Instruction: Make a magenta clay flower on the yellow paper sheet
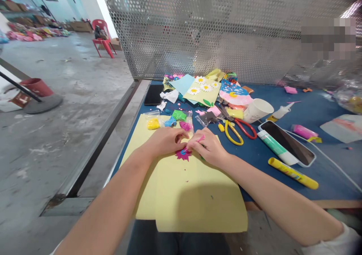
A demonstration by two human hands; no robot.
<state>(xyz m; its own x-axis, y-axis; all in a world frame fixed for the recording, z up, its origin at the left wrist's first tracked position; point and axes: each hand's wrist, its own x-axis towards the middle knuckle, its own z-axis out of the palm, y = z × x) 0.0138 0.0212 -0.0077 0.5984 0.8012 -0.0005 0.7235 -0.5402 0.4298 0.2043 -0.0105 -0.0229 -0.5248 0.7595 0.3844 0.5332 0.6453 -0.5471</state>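
A magenta flower (pixel 183 156) with a blue centre lies on a large sheet of pale yellow paper (pixel 181 198). In my right hand (pixel 208 146) is a thin pink modelling tool (pixel 200 138), pinched between thumb and fingers, its lower end at the flower's centre. My left hand (pixel 167 140) rests on the paper at the flower's upper left edge, thumb and forefinger curved with a gap between them. A bit of green shows partly under my right hand. Just beyond my hands are small bags of clay: yellow (pixel 153 123), blue (pixel 170 121), green (pixel 179 115) and magenta (pixel 185 125).
Yellow-and-red-handled scissors (pixel 234 133) lie right of the paper, near a paper cup (pixel 258 110). Farther right are a phone (pixel 291 142), a white-green tube (pixel 277 147) and a yellow tube (pixel 293 173). A daisy card (pixel 202 90) lies behind, before a perforated metal panel (pixel 215 32).
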